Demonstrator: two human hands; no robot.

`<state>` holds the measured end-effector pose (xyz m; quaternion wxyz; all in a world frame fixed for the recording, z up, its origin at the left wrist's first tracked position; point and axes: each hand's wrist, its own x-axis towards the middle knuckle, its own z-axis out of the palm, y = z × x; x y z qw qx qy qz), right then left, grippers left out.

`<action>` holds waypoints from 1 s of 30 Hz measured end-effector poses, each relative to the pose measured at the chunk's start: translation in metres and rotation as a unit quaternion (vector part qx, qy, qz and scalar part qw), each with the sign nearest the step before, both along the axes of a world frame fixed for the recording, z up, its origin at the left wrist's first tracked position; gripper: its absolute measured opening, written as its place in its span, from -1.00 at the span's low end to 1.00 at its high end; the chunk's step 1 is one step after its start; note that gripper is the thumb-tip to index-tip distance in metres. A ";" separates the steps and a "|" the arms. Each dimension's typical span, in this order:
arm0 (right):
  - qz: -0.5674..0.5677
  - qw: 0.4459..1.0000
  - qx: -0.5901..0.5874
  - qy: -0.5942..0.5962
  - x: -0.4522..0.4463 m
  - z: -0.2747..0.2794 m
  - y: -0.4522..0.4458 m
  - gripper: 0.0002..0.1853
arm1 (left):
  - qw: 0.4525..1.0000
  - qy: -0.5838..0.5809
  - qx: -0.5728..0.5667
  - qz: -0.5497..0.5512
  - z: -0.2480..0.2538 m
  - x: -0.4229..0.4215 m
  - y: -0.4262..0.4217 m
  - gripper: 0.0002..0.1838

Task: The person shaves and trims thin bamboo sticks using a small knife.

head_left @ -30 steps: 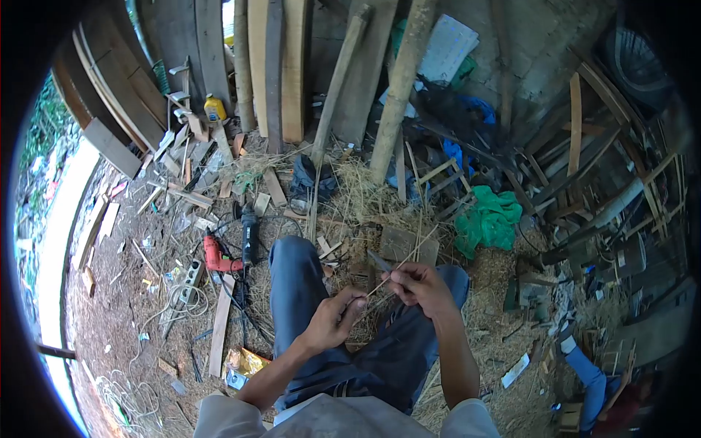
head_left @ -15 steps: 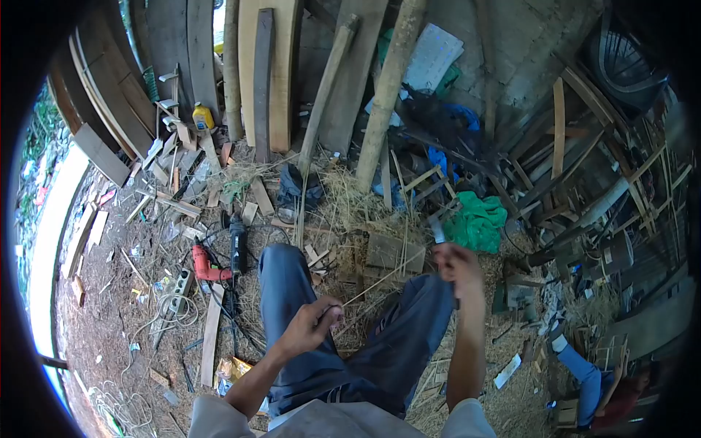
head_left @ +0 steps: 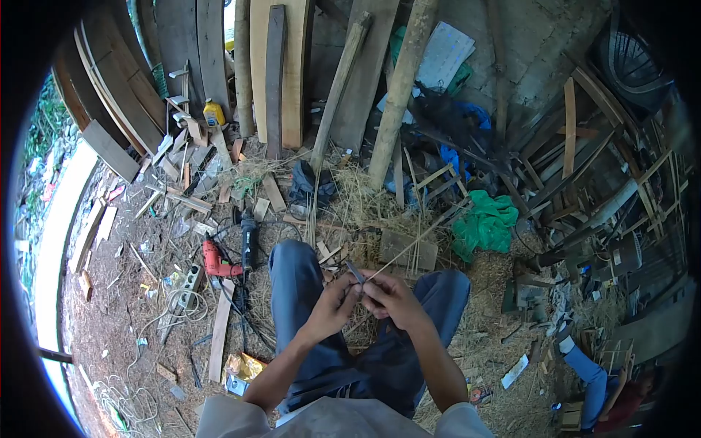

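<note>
My two hands meet above my lap, between my bent knees. My left hand (head_left: 334, 303) is closed, pinching a thin, pale strip of wood or bamboo (head_left: 418, 239) near its lower end. The strip slants up and away to the right. My right hand (head_left: 394, 299) is closed on a knife, its grip hidden by the fingers. The short grey knife blade (head_left: 355, 272) sticks out between the hands, pointing up and left, against or very near the strip. The exact contact is covered by my fingers.
A red power drill (head_left: 217, 259) and a dark angle grinder (head_left: 250, 244) lie left of my knee, near a power strip (head_left: 191, 283). Green plastic (head_left: 485, 225) lies ahead right. Boards (head_left: 275, 87) lean at the back. Another person's blue-clad leg (head_left: 588, 376) shows at lower right.
My right hand has come down and left with the knife, from above my right knee to beside my left hand. The strip now reaches farther up and right. My view has shifted slightly.
</note>
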<state>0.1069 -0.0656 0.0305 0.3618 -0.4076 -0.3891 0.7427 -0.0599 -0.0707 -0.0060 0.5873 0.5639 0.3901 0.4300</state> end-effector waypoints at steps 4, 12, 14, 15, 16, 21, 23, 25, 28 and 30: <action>-0.018 0.999 -0.022 -0.040 0.011 0.001 0.005 -0.68 | 0.995 0.011 0.088 0.039 -0.007 0.001 -0.007 -0.86; 0.017 0.995 -0.060 -0.078 0.041 0.012 0.007 -0.76 | 0.999 0.015 -0.022 -0.021 -0.007 0.001 -0.024 -0.79; -0.007 0.996 -0.022 -0.092 0.043 0.011 0.008 -0.75 | 1.000 0.002 -0.020 -0.014 -0.005 0.002 -0.023 -0.79; -0.010 0.995 -0.021 -0.093 0.057 0.009 0.014 -0.75 | 1.000 0.000 -0.019 -0.016 0.000 -0.002 -0.025 -0.79; -0.104 0.991 -0.013 -0.088 0.081 0.004 0.023 -0.74 | 1.000 0.000 -0.028 -0.008 0.007 -0.010 -0.029 -0.79; -0.200 0.977 0.020 -0.066 0.102 0.010 0.022 -0.73 | 1.000 0.000 -0.004 0.027 0.011 -0.022 -0.032 -0.81; -0.187 0.981 0.046 -0.022 0.085 0.004 0.015 -0.72 | 0.993 -0.072 -0.090 0.031 0.008 -0.019 -0.021 -0.82; -0.203 0.974 0.081 -0.059 0.065 0.004 0.008 -0.74 | 0.993 -0.089 -0.077 0.031 0.013 -0.015 -0.015 -0.82; -0.190 0.969 0.135 -0.086 0.050 0.007 -0.005 -0.78 | 0.989 -0.118 -0.080 0.025 0.015 -0.012 -0.012 -0.81; -0.159 0.969 0.158 -0.107 0.044 0.005 -0.015 -0.76 | 0.987 -0.129 -0.096 0.016 0.015 -0.012 -0.013 -0.81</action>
